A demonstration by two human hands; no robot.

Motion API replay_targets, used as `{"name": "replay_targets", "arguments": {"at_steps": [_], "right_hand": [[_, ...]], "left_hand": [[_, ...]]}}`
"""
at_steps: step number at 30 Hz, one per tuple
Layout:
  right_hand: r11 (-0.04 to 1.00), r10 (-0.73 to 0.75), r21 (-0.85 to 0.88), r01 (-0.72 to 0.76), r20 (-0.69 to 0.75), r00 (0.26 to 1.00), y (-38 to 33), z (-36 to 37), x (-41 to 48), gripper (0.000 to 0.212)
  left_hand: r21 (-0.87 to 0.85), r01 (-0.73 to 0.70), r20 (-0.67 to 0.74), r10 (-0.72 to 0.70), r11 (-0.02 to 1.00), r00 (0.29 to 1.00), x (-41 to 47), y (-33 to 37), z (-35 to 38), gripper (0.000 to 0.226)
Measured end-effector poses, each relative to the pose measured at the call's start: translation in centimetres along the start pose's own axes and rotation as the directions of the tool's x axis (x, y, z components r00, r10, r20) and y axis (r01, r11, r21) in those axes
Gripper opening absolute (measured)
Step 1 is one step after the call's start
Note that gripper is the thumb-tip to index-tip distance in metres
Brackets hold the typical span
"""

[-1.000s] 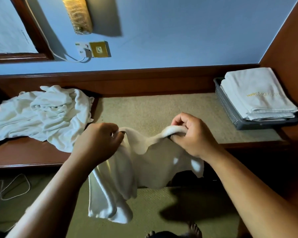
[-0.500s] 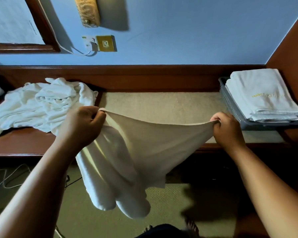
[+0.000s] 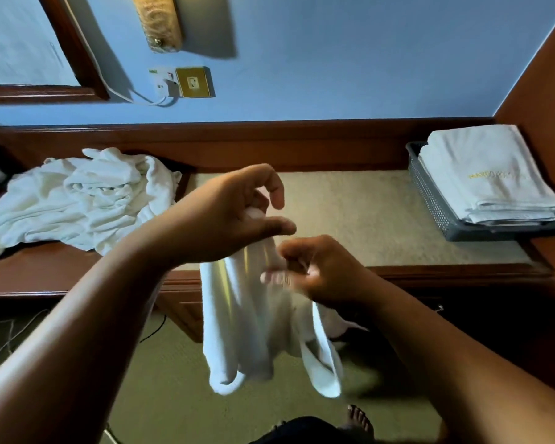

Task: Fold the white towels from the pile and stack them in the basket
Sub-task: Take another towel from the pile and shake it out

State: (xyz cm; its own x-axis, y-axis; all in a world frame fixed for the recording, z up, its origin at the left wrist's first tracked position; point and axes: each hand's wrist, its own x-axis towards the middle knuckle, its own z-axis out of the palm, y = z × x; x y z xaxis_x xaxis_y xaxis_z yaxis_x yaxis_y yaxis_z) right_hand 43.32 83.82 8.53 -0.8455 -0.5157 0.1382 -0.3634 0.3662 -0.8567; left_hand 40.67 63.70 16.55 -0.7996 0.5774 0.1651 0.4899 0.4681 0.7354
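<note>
Half a second before, I had stretched the towel [image 3: 247, 318] wide between my hands; since then I had brought them close together, so the taut sheet had become a narrow, bunched hang. Nearest me, my bare foot [image 3: 359, 418] stood on the floor in front of the desk [image 3: 446, 270]. The towel dangled in loose folds in front of the desk's front edge, its lower ends clear of the floor. My right hand [image 3: 324, 270], blurred with motion, was level with that front edge, its fingers curled into the cloth and gripping it. My left hand [image 3: 225, 216] was just above and to the left of it, over the desk's middle; its lower fingers were closed on the towel's top, with a bit of white showing in the palm, while the thumb and forefinger stood out loose. A beige mat [image 3: 350, 206] covered the middle of the desk top. On the desk's left end lay the pile [image 3: 77, 200] of crumpled white towels, spilling partly onto the mat's edge. At the desk's right end sat the grey basket [image 3: 436, 203], with folded towels [image 3: 487, 174] stacked in it, rising above its rim, the top one bearing yellow lettering too small to read. On the blue wall behind the desk were a brass socket [image 3: 194, 82] with a plug beside it, a lamp [image 3: 157, 22] above that, and a dark wooden frame [image 3: 77, 56] to the left.
</note>
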Motion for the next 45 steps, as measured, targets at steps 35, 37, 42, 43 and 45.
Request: {"name": "replay_targets", "arguments": {"at_steps": [35,37,42,43,45], "right_hand": [[0.956,0.151,-0.229,-0.185,-0.159,0.976,1.9,0.6,-0.3,0.026],[0.966,0.226,-0.14,-0.216,0.062,0.972,0.5,1.6,-0.6,0.022],[0.903,0.191,0.33,-0.275,0.267,0.945,-3.0,0.1,-1.5,0.042],[0.902,0.173,0.356,-0.246,0.224,0.959,-3.7,-0.6,-1.4,0.041],[0.922,0.122,0.344,-0.177,0.174,0.977,-4.7,-1.9,-1.2,0.038]], "left_hand": [[-0.099,0.262,-0.64,-0.263,0.96,0.722,-0.3,-7.6,0.6,0.019],[-0.321,0.131,-0.638,-0.316,0.938,0.702,-0.2,-7.1,1.7,0.027],[-0.573,-0.075,-0.571,-0.332,0.816,0.751,-1.5,-7.4,3.0,0.035],[-0.658,-0.092,-0.518,-0.36,0.748,0.776,-1.9,-7.6,3.2,0.029],[-0.754,-0.105,-0.417,-0.349,0.649,0.84,-2.6,-7.1,3.7,0.019]]}}
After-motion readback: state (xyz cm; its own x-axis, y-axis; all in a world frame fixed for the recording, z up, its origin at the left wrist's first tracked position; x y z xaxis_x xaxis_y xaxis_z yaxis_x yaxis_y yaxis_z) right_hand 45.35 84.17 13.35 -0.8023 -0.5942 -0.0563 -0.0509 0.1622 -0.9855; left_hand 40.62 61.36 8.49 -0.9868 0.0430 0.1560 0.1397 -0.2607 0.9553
